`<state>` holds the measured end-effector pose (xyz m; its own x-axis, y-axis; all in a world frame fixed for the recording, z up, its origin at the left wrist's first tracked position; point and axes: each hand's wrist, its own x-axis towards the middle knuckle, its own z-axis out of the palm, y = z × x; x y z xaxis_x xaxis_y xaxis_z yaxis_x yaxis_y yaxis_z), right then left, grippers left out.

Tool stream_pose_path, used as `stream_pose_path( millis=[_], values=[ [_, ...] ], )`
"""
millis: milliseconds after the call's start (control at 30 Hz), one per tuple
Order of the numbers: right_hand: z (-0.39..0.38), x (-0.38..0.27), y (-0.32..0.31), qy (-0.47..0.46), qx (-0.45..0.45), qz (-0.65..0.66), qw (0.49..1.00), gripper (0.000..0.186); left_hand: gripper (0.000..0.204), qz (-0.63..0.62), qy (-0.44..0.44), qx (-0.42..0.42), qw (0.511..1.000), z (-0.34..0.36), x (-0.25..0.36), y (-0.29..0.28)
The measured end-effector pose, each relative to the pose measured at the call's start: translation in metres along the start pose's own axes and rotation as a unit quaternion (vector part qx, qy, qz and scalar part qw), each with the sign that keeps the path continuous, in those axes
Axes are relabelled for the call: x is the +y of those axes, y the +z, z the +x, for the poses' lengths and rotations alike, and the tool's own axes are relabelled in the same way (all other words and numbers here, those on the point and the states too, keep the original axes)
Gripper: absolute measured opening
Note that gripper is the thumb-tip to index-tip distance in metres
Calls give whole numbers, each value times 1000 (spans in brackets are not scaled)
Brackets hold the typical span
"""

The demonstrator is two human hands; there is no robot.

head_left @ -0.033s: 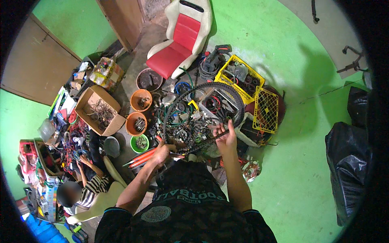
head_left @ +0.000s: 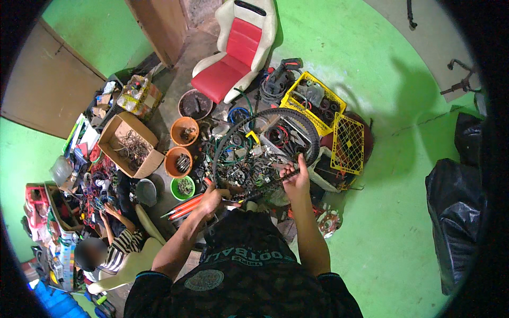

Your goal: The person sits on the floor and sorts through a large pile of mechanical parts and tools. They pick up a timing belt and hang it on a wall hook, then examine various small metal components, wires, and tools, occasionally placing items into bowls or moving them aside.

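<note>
A black bicycle tyre is held up in front of me, tilted, above a heap of small parts. At its lower left, my left hand is closed round the tyre, thumb pointing away from me. My right hand grips the lower right stretch, fingers curled and thumb raised along it. Red-orange long handles lie beside my left hand; whether it touches them I cannot tell. Through the ring show cables and metal parts and a yellow tool or bracket.
Orange buckets, a green bowl and a cardboard box stand left. A red-and-white seat is beyond; yellow crates are at right. Another person in a striped shirt sits lower left, handling wires. Black plastic sacks lie far right.
The fingers of my right hand have curled a little more over the tyre. The tyre and my left hand look almost unchanged.
</note>
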<state>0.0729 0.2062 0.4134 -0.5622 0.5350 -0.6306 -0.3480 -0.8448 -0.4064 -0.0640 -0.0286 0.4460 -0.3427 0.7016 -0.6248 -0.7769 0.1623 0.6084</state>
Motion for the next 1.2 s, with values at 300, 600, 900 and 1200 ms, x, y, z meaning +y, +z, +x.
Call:
stream_pose_path(
  millis=[300, 600, 900, 1200],
  values=[
    [9, 14, 4, -115, 122, -28, 985, 28, 35, -117, 60, -63, 989, -1, 9, -19],
    [-3, 29, 19, -140, 162, 11, 977, 35, 31, -176, 181, 62, 966, 12, -1, -15],
    [-20, 86, 22, -59, 115, 55, 990, 18, 38, -215, 306, 183, 909, 5, 23, -11],
    [55, 126, -101, -174, -179, -474, 845, 41, 22, 46, 308, 175, 934, -19, 123, -26]
  ],
)
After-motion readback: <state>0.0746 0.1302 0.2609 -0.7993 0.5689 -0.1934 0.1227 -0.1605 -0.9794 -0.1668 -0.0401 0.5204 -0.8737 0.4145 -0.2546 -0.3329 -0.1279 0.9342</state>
